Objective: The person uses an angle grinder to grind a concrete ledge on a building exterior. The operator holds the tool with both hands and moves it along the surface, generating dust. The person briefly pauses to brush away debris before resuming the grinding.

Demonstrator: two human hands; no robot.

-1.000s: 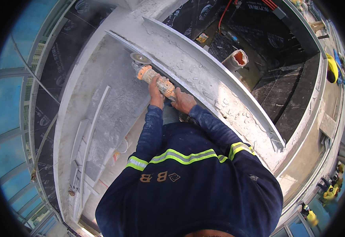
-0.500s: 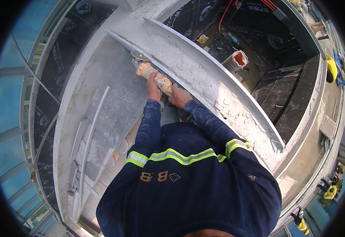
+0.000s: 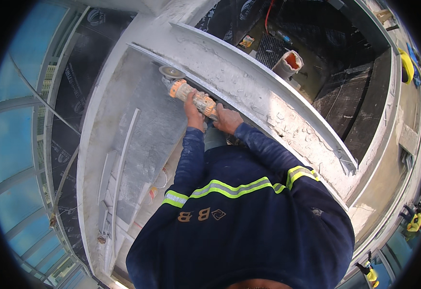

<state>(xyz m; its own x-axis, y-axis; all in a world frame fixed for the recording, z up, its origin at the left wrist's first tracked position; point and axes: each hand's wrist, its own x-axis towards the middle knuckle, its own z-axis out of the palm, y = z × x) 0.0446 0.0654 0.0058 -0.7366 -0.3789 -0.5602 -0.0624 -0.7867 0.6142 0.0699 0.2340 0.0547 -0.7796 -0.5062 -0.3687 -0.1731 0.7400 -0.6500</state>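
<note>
An orange, dust-covered angle grinder (image 3: 196,98) is held in both of my hands. My left hand (image 3: 193,113) wraps round the middle of its body, and my right hand (image 3: 227,119) grips the rear end. Its round disc (image 3: 172,72) lies at the far left end of the tool, close to the near metal edge strip (image 3: 196,82) of a pale concrete ledge. Whether the disc touches the strip I cannot tell. Below the tool spreads a grey, dusty slab (image 3: 145,103).
Beyond the ledge, a second metal strip (image 3: 268,72) borders a dark pit with a pipe stub (image 3: 288,64). Long metal strips (image 3: 123,166) lean at the left. Blue glazed panels (image 3: 10,139) line the left side. People in yellow vests (image 3: 414,222) are far off at right.
The grinder's disc has come slightly away from the metal strip, and more of its face shows. Both hands still hold the tool. The whole view has shifted a little.
</note>
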